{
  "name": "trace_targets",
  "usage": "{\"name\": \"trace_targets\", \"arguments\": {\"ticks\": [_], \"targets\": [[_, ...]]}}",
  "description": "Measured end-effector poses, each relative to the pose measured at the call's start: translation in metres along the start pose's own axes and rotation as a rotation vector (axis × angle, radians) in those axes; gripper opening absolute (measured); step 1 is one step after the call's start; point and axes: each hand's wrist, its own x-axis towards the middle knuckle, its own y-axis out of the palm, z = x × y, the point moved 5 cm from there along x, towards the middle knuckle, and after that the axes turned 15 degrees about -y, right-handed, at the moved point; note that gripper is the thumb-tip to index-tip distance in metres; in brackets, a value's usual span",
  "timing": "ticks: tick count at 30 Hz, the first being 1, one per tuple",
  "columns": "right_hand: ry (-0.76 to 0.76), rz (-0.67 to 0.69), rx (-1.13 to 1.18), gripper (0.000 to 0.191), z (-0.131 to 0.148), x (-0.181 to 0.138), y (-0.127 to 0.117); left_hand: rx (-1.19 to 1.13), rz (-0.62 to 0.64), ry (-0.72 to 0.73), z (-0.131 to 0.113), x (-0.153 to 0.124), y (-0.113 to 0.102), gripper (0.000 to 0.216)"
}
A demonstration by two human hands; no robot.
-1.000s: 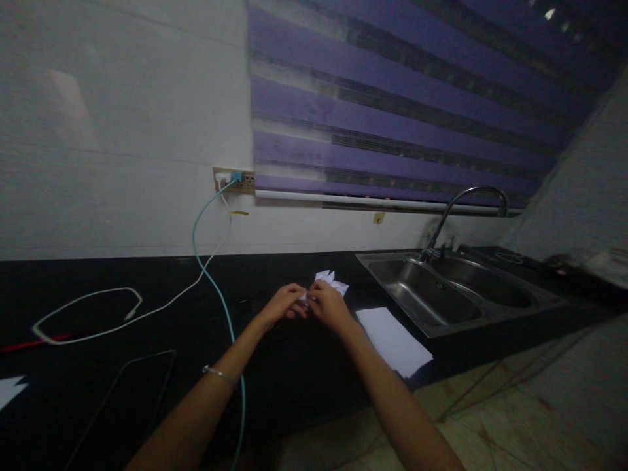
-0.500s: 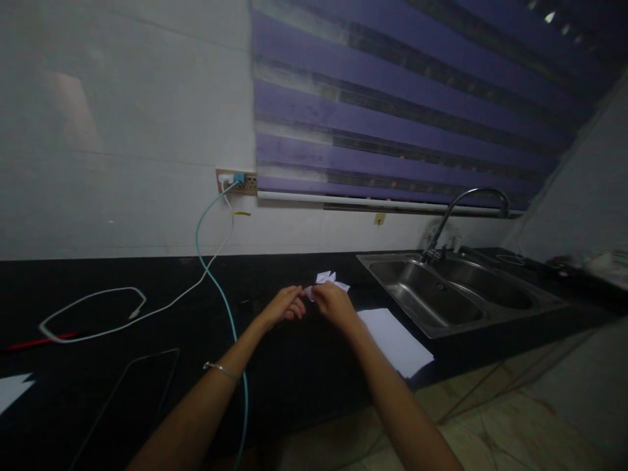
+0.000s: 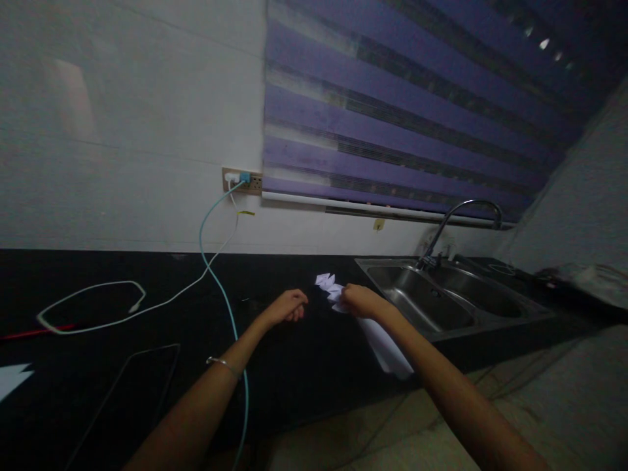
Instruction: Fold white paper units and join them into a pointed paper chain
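Bending toward folded papers (image 3: 334, 288), the right hand (image 3: 360, 301) hides whether it grips; the left hand (image 3: 288, 306) curls, fingers apart.

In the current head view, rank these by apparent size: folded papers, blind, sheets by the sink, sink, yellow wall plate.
Largest to smallest:
1. Blind
2. Sink
3. Sheets, partly hidden by the right forearm
4. Folded papers
5. Yellow wall plate

Two bare hands (image 3: 288, 306) are showing. Two thin cords, white (image 3: 169, 302) and blue-green (image 3: 246, 396), are lying left; one steel sink (image 3: 417, 294), right. By the right hand (image 3: 362, 301), jumbled, folded white papers (image 3: 332, 288) are hiding their number.
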Motion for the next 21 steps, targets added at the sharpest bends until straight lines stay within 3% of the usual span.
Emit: {"name": "trace_targets", "arguments": {"ticks": [9, 16, 21], "targets": [[-0.004, 0.035, -0.028, 0.019, -0.004, 0.017, 0.012, 0.016, -0.022, -0.004, 0.0, 0.0, -0.002, 0.032], [0.041, 0.075, -0.018, 0.021, -0.01, 0.022, 0.01, 0.011, -0.016, -0.002, 0.001, 0.0, -0.002, 0.031], [-0.01, 0.067, 0.031, 0.026, -0.016, 0.021, 0.008, -0.004, -0.005, 0.013, -0.001, -0.003, -0.002, 0.031]]}}
